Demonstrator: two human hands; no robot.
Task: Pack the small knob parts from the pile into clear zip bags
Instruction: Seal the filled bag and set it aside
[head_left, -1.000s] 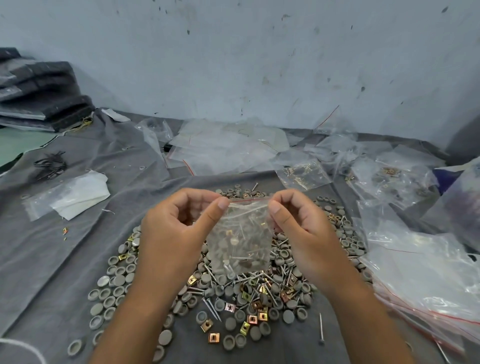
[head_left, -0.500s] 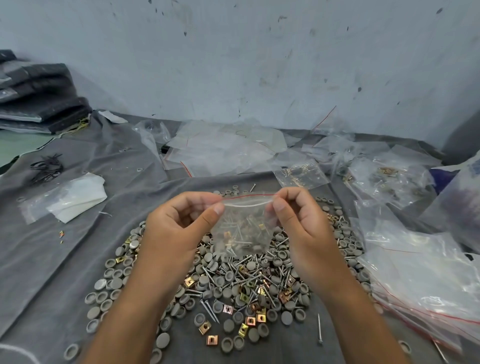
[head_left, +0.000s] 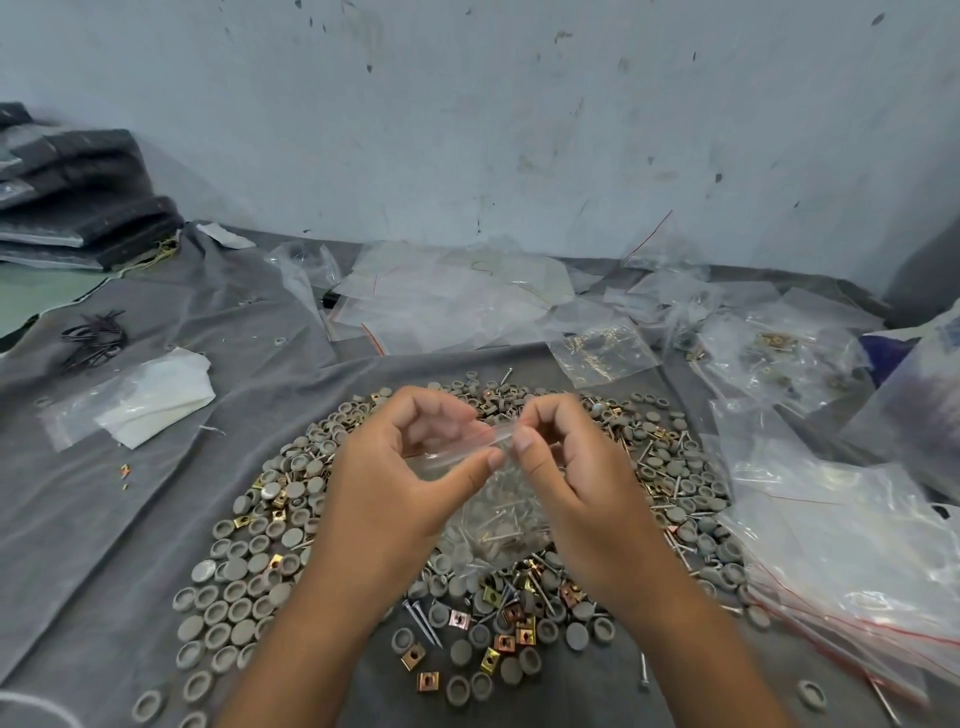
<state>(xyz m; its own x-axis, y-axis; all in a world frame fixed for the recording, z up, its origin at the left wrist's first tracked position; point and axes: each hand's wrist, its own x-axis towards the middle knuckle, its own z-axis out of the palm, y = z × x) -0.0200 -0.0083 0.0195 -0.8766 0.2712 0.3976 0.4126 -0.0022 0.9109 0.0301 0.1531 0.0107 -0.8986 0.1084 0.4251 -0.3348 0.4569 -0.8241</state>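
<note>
Head view: since 0.5 s ago the 2 hands have drawn together and the zip bag (head_left: 498, 499) has dropped lower, tipped toward the pile of knob parts (head_left: 249, 571) at the grey cloth's (head_left: 104, 519) near edge. Left hand (head_left: 395, 493) pinches the bag's top strip between thumb and curled fingers; right hand (head_left: 576, 483) pinches the same strip, thumbs nearly touching. 1 bag is held, with nails inside; loose parts are too many to count.
</note>
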